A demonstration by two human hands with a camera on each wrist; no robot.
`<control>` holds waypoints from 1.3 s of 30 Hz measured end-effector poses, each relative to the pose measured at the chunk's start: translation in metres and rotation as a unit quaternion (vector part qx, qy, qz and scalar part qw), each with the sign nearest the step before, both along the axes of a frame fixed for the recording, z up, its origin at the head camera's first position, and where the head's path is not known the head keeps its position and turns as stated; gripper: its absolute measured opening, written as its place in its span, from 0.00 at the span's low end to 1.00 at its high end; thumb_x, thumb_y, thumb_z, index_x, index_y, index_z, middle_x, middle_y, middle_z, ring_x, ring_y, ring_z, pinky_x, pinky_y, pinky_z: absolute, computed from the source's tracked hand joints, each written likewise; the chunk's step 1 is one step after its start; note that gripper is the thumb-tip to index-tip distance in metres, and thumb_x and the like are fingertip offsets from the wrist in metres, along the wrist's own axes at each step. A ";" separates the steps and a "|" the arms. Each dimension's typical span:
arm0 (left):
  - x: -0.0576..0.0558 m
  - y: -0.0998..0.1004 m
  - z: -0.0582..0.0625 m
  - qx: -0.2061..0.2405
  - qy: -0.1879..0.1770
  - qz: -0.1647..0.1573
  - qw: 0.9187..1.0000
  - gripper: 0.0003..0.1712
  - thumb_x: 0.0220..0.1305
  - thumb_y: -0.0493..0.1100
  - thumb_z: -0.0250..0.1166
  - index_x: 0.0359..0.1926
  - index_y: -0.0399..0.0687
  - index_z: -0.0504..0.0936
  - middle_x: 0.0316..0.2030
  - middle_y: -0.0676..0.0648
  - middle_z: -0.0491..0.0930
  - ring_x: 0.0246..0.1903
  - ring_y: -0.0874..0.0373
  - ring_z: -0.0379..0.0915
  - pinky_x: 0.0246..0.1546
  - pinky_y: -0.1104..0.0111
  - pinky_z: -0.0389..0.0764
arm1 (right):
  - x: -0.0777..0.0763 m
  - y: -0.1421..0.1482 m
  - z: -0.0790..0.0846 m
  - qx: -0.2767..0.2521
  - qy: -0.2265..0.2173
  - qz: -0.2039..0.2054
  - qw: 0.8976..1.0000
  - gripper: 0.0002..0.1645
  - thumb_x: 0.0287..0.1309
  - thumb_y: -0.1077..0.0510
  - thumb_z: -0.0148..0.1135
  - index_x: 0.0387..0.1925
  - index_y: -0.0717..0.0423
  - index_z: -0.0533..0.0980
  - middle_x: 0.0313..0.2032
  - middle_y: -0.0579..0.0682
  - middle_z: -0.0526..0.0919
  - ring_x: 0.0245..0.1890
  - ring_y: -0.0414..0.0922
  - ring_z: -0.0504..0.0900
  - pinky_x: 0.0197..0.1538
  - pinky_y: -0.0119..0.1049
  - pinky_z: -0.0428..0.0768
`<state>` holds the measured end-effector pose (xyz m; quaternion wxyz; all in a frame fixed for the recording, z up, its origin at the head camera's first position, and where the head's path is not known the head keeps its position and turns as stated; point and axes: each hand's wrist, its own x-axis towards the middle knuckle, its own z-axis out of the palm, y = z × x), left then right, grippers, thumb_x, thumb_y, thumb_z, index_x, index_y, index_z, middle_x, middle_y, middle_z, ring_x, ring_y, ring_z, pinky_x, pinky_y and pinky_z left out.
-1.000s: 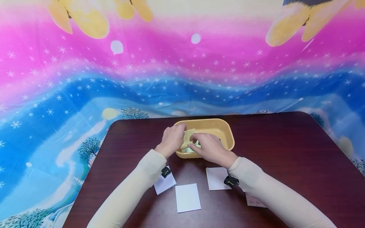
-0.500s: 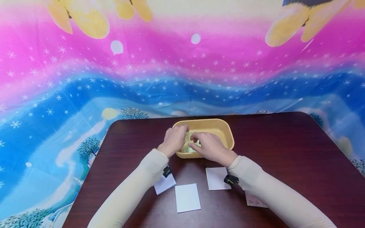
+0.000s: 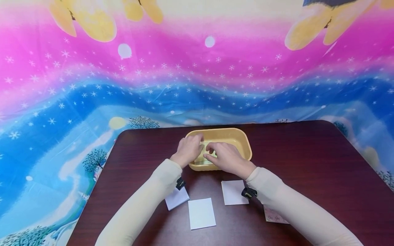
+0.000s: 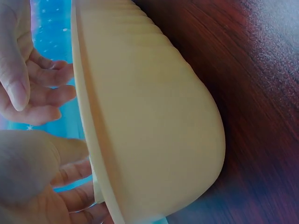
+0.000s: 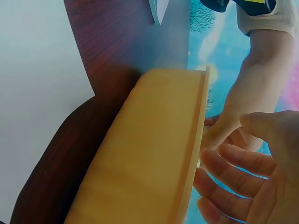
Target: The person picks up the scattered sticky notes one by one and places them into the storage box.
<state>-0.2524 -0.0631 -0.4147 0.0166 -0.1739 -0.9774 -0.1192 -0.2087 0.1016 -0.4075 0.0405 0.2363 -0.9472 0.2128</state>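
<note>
A yellow plastic basin [image 3: 243, 143] stands at the back of the table, and both hands reach over its near rim. My left hand [image 3: 189, 148] is over the basin's left part, thumb apart from the fingers. Beside its fingertips a thin pale yellow-green sheet [image 3: 200, 157] lies low in the basin; its pale edge [image 4: 97, 189] shows at the rim in the left wrist view. My right hand [image 3: 226, 155] hovers over the front middle of the basin with loosely bent fingers and nothing in them. In the right wrist view its fingers [image 5: 233, 172] are spread near the rim.
In front of the basin lie three white square paper pads: a left one [image 3: 178, 199], a middle one [image 3: 201, 213] and a right one [image 3: 235, 192]. A pink patterned pad [image 3: 274, 215] is partly under the right sleeve. A printed cloth [image 3: 197, 68] hangs behind the dark table [image 3: 301, 164].
The pale yellow-green sheet, upright beside the left hand earlier, has sunk lower into the basin. My left hand has moved slightly right and its thumb now shows apart. My right hand has barely moved.
</note>
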 end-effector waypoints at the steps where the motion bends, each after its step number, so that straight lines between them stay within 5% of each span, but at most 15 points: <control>1: 0.000 0.000 0.000 0.001 -0.003 0.001 1.000 0.12 0.71 0.46 0.63 0.52 0.48 0.81 0.40 0.47 0.88 0.36 0.51 0.84 0.38 0.55 0.82 | 0.000 0.000 0.000 0.000 -0.001 -0.001 1.000 0.15 0.63 0.46 0.67 0.44 0.51 0.84 0.36 0.45 0.88 0.34 0.41 0.84 0.35 0.39 0.80; 5: -0.001 -0.001 -0.001 -0.003 -0.004 0.003 1.000 0.16 0.72 0.51 0.62 0.51 0.47 0.83 0.41 0.47 0.88 0.37 0.53 0.83 0.38 0.56 0.82 | 0.000 0.001 0.000 -0.001 -0.005 -0.001 1.000 0.15 0.64 0.45 0.67 0.44 0.51 0.84 0.35 0.45 0.88 0.33 0.41 0.84 0.34 0.38 0.79; 11: -0.001 -0.001 -0.003 -0.019 0.000 0.000 1.000 0.18 0.72 0.56 0.61 0.33 0.48 0.81 0.24 0.50 0.76 0.25 0.57 0.72 0.28 0.62 0.74 | 0.000 0.000 0.000 -0.002 -0.003 0.001 1.000 0.15 0.64 0.45 0.67 0.45 0.50 0.84 0.34 0.44 0.88 0.31 0.40 0.82 0.33 0.37 0.78; 14: -0.001 -0.002 -0.003 -0.020 0.000 0.001 1.000 0.19 0.72 0.57 0.61 0.31 0.48 0.80 0.23 0.51 0.75 0.25 0.57 0.71 0.28 0.61 0.74 | -0.001 -0.001 0.000 -0.003 0.000 0.002 1.000 0.15 0.64 0.45 0.67 0.45 0.49 0.84 0.34 0.44 0.88 0.32 0.40 0.83 0.34 0.38 0.79; 22: -0.001 -0.003 -0.005 -0.015 0.001 -0.003 1.000 0.26 0.72 0.58 0.60 0.58 0.44 0.82 0.50 0.44 0.86 0.50 0.49 0.82 0.50 0.51 0.81 | -0.002 -0.001 0.000 -0.006 0.004 0.005 1.000 0.14 0.64 0.46 0.67 0.44 0.49 0.84 0.34 0.44 0.88 0.33 0.41 0.84 0.34 0.38 0.79; 39: 0.008 -0.006 0.005 0.015 0.025 0.008 1.000 0.24 0.71 0.55 0.62 0.60 0.46 0.81 0.57 0.46 0.84 0.54 0.47 0.81 0.49 0.53 0.78 | 0.001 0.000 0.002 -0.013 0.001 -0.007 1.000 0.15 0.64 0.46 0.66 0.44 0.51 0.84 0.37 0.46 0.89 0.38 0.45 0.87 0.39 0.41 0.82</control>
